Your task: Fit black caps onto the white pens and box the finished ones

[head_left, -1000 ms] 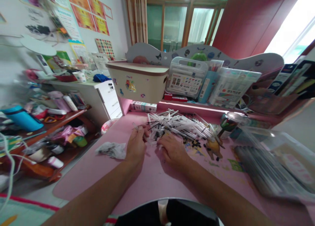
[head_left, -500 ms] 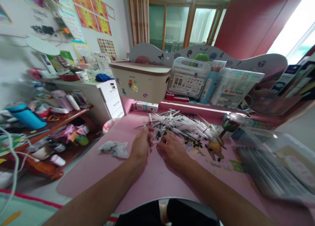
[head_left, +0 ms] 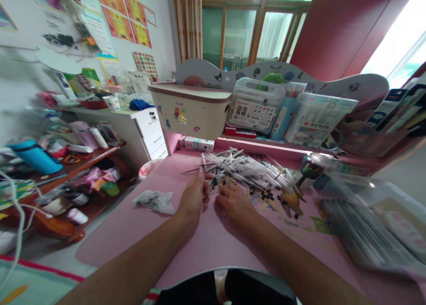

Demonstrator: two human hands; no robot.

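Desk top [head_left: 206,238]: plain pink. Pile of pen tubes [head_left: 246,170]: white with black tips, small black caps [head_left: 266,194] beside. Storage box [head_left: 189,112]: cream, brown rim, coloured stickers; crumpled wrapper [head_left: 155,201]: grey.

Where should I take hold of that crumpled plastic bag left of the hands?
Pinch the crumpled plastic bag at its raised middle folds, probably from above. It lies loose and flat on the pink desk, apart from the left hand, offering no firm edge.
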